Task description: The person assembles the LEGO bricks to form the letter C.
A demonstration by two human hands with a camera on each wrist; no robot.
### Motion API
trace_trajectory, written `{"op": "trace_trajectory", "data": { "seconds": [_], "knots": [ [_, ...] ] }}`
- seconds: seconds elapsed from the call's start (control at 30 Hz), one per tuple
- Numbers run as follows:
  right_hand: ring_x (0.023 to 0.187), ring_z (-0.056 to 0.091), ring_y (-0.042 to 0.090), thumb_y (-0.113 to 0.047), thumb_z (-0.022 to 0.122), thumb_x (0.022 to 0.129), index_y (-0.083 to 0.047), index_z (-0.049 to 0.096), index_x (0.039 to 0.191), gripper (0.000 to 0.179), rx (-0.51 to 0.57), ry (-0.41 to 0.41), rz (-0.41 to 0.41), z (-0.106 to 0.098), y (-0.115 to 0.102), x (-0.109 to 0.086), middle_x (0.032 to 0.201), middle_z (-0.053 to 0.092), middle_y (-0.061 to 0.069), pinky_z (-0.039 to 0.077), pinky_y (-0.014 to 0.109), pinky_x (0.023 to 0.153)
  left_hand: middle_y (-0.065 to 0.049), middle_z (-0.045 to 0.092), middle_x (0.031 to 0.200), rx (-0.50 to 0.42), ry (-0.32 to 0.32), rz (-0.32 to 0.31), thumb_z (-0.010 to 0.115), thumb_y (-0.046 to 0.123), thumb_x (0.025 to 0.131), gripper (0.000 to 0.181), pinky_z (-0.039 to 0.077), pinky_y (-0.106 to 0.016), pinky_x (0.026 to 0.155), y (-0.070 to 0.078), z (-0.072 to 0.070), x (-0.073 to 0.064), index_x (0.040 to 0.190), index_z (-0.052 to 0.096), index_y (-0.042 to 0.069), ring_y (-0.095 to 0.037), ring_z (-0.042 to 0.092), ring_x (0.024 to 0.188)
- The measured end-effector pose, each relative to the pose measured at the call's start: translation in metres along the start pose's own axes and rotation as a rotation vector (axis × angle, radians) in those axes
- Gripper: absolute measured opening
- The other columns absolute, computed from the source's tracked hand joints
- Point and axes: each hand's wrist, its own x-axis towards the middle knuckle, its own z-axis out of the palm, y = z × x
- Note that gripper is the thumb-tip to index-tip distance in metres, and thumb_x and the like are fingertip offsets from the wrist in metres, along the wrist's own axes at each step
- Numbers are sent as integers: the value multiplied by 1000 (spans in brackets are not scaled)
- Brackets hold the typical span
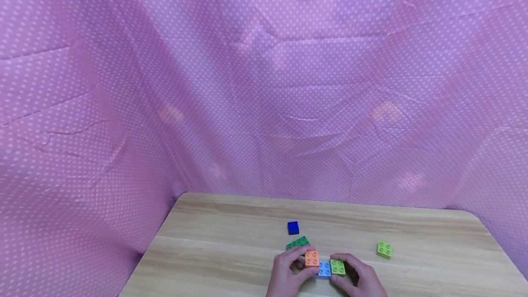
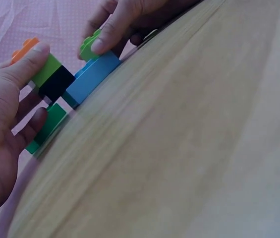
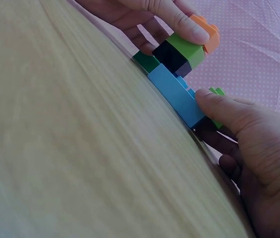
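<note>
Left hand (image 1: pixel 284 273) pinches a three-block stack (image 1: pixel 311 259). Right hand (image 1: pixel 363 277) pinches one lime block (image 1: pixel 338 267) on one blue block (image 1: pixel 324 270), three o'clock end. Toward the stack's eleven o'clock sit one green block (image 1: pixel 298 242) and one navy block (image 1: pixel 293 228); at three, another lime block (image 1: pixel 384 250).

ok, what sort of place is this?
Probably a makeshift curtained-off booth, perhaps for recording: pink-purple polka-dot fabric hangs behind and beside a wood-grain table, where studded toy building bricks are being handled.
</note>
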Motion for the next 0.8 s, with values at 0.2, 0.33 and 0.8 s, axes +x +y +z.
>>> {"op": "trace_trajectory", "data": {
  "seconds": [0.2,0.33,0.8],
  "knots": [
    [111,64,2,-35,86,90,-19,70,130,46,-6,0,19,0,-2,0,131,71,1,53,21,93,14,74,118,18,-10,16,86,35,88,46,56,-21,78,-1,-2,0,131,75,23,-4,66,95],
    [112,63,3,-36,86,89,-21,70,130,46,-5,1,46,-1,-5,0,131,71,0,52,20,94,14,74,116,32,-9,20,86,32,89,44,57,-21,77,-1,-1,2,130,76,22,-3,66,93],
    [109,63,3,-36,85,90,-20,70,131,46,7,-18,44,-1,-3,1,132,70,1,53,20,91,13,77,114,-11,4,-6,87,26,89,42,59,-22,82,1,0,0,129,76,19,-5,71,96]
  ]
}}
